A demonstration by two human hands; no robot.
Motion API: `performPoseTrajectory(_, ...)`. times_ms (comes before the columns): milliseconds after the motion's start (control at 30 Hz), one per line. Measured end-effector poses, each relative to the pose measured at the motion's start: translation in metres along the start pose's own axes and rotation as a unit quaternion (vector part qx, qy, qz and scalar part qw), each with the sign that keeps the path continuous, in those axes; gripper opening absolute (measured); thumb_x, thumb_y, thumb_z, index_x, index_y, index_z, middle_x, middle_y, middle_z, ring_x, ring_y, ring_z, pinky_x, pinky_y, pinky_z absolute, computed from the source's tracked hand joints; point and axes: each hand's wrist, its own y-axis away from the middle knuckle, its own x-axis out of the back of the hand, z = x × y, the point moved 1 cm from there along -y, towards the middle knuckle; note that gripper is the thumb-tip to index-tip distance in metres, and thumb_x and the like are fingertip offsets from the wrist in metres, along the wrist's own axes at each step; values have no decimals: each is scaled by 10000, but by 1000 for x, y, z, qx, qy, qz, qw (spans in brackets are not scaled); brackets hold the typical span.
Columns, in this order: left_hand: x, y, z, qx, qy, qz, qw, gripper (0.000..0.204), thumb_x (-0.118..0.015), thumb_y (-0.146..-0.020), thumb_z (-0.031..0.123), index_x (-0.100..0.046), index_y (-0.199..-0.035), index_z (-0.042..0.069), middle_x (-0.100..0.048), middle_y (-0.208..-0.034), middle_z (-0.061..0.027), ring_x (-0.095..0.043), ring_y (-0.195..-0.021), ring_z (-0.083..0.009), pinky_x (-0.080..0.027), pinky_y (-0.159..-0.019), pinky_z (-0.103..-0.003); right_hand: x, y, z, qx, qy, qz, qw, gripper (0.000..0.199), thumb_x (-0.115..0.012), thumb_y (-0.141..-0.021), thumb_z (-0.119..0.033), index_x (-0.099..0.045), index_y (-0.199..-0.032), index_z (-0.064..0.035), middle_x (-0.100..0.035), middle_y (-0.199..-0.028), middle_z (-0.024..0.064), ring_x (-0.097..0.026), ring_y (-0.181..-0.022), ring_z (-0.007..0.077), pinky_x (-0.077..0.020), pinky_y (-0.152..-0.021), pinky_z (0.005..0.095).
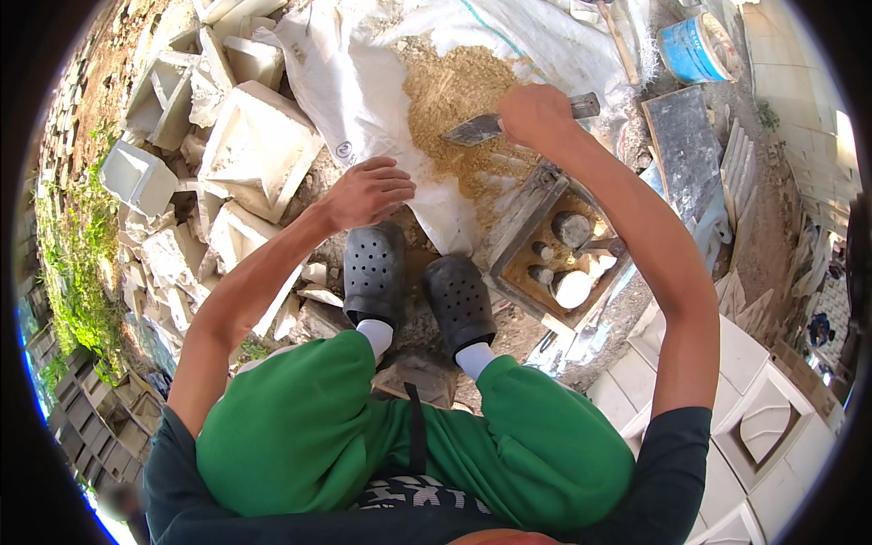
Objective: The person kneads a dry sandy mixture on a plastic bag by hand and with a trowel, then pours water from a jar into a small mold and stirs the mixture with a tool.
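My right hand (534, 116) is closed round a flat, dark-grey blade-like tool (472, 131). Its pointed end rests at a heap of tan sand (450, 86), and its other end sticks out past my fist. The sand lies on a white woven sack (331, 73). My left hand (371, 193) hovers beside the sack's near edge, above my left clog, with its fingers loosely bent and nothing visible in them. Below my right forearm stands a wooden box (509, 263) with several round pieces inside, one of them a whitish disc (571, 289). My forearm covers part of this box.
White cast blocks (259, 150) are piled up on the left. A blue bucket (698, 47) lies tilted at the far right, near a dark board (683, 150) and a wooden-handled tool (619, 45). Pale moulded tiles (763, 422) lie at the near right. My grey clogs (459, 304) stand between.
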Motion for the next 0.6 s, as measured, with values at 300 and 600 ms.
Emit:
performPoseTrajectory(300, -1, 2, 1, 7, -4, 2, 1000, 383, -717, -712, 98, -658, -1090, 90, -661, -1210, -29, -601, -1155, -200, -427, -1069, -427, 24, -4, -34, 31, -44, -111, 992, 166, -620, -761, -116, -732, -842, -24, -711, -960, 179, -701, -881, 354, -569, -695, 452)
performPoseTrajectory(600, 1, 7, 0, 10, -2, 2, 1000, 390, -719, -692, 73, -663, -1078, 92, -667, -1198, -27, -604, -1153, -205, -434, -1061, -423, 59, -14, -14, 1, -19, -96, 995, 170, -632, -742, -115, -732, -846, -25, -708, -825, 171, -703, -789, 344, -569, -682, 449)
